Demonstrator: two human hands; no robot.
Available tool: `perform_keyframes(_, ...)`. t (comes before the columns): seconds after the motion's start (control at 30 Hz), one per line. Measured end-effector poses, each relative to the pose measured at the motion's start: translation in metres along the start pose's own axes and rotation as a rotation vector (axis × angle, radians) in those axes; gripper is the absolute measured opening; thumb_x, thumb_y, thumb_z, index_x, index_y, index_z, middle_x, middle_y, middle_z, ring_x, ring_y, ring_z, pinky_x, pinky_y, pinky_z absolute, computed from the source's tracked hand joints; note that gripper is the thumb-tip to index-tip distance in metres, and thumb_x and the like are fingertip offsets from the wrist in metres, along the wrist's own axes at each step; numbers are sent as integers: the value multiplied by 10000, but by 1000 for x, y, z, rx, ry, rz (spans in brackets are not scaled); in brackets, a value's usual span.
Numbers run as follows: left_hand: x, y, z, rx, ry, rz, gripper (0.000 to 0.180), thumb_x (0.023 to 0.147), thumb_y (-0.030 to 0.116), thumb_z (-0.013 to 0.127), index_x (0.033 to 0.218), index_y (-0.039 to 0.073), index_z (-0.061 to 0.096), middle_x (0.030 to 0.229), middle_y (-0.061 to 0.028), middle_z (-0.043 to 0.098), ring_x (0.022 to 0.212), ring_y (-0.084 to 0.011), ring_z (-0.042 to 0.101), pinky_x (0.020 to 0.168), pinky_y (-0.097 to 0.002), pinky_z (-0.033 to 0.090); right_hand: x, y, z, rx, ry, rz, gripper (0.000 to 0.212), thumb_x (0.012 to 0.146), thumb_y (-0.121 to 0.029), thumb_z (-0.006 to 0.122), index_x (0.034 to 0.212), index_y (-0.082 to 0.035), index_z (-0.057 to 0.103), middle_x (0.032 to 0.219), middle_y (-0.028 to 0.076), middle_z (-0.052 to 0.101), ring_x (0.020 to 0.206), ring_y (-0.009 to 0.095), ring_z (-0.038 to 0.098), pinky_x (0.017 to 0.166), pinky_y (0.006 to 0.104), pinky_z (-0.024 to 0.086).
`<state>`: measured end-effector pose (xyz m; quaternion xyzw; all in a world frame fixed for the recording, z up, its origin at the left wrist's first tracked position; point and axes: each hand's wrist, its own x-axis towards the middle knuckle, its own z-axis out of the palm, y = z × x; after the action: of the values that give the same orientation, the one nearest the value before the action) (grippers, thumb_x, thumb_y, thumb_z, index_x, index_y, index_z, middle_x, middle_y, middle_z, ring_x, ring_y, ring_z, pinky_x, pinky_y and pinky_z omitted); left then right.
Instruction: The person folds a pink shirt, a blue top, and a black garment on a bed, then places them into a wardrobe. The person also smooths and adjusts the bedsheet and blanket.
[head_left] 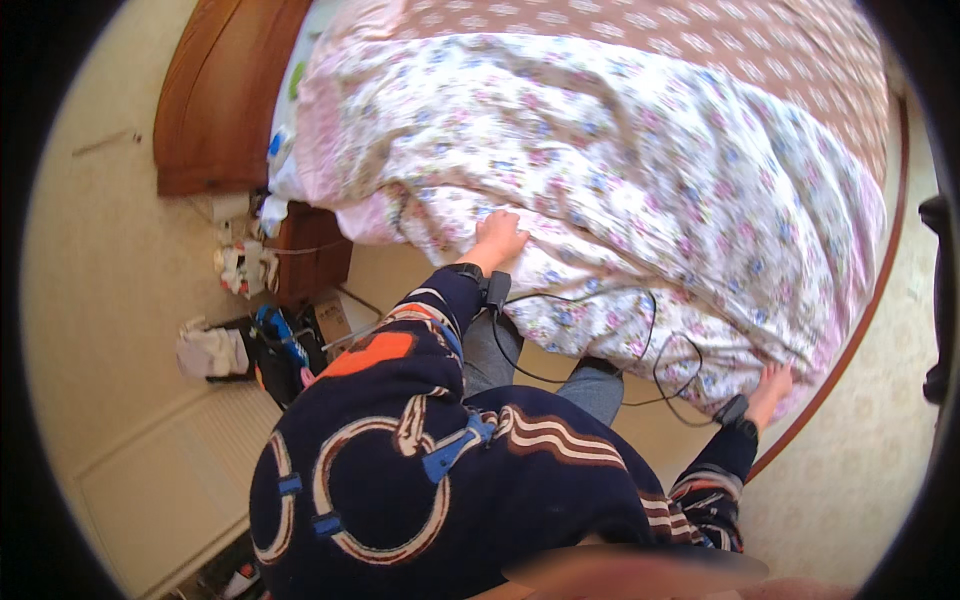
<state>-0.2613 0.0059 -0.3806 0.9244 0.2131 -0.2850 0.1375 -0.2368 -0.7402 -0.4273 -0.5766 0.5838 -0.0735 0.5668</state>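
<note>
A white quilt [600, 140] with pink and blue flowers lies rumpled across the bed, its near edge hanging toward my legs. My left hand [502, 238] is closed on the quilt near its left part, the fingers curled into the cloth. Farther right and nearer to me, my right hand [772, 392] grips the quilt close to its right corner. Each wrist bears a dark band with a small black box [497, 291]. A thin black cable [655, 330] loops between them over the quilt and my legs.
A brown patterned sheet [700, 35] covers the far part of the bed. The wooden headboard [225, 100] rises at the left. Below it are a bedside cabinet [312, 250] and a cluttered pile of bags [265, 345]. A reddish-brown bed edge [850, 370] curves along the right.
</note>
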Motion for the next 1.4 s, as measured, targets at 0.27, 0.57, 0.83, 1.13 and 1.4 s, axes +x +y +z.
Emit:
perform_keyframes(0.27,-2,-205,-59,-125,202,-188,369,841,370,643,1090,110,722,1120,-154,694,1095,-381,625,931,-561,456,-215,61,74,-272,-325,5,250,939,-305,635,992,-68,575,872,65,608,682,191,601,487,291,468)
perform_keyframes(0.57,-64,-378,-82,-393,190,-657,431,855,425,619,1169,144,710,1254,-149,659,1174,-365,603,982,-526,467,-395,29,191,-636,-764,-592,306,927,-262,693,1110,-19,663,878,35,662,734,104,601,590,250,475)
perform_keyframes(0.83,-181,-471,-69,-501,222,-791,486,880,429,617,1225,92,678,1287,-172,645,1191,-359,604,1007,-481,477,-478,-21,222,-624,-870,-756,241,954,-227,659,1081,-22,676,830,11,653,698,74,572,607,229,445)
perform_keyframes(1.13,-84,-609,-36,-1138,407,-960,622,938,533,542,1241,1,648,1173,-207,691,1117,-379,635,955,-481,476,-614,-21,193,-650,-903,-751,256,974,-238,636,1130,-35,648,930,46,683,752,101,637,635,232,469)
perform_keyframes(1.4,68,-686,-44,-2133,272,-747,933,931,765,350,1532,59,255,1534,-171,377,1325,-368,476,1055,-488,414,-800,50,285,-790,-711,-732,291,950,-207,638,1165,-10,642,892,61,684,695,128,652,573,240,496)
